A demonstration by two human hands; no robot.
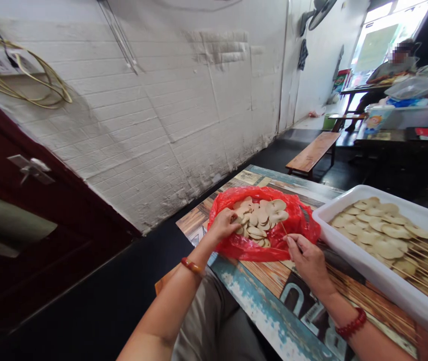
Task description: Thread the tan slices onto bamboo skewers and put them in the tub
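A red plastic bag [249, 252] lies spread on the table, holding a heap of thin, pale, rounded slices [256, 220]. At the heap's left edge is my left hand [225, 224], its fingers bent together against the slices; what they pinch is hidden. My right hand [306, 255], at the bag's right side, pinches a thin wooden skewer [283, 228]. The skewer's far end reaches a slice at the right of the heap. Right of the bag, a white plastic tub [334, 204] contains many skewered slices [385, 233], their sticks pointing right.
Loose wooden sticks [368, 296] lie on the patterned table [249, 286] beside the tub. Beyond it stands a wooden bench [313, 152]. A person [398, 67] sits at a far table. A white wall and a dark red door [14, 210] are on the left.
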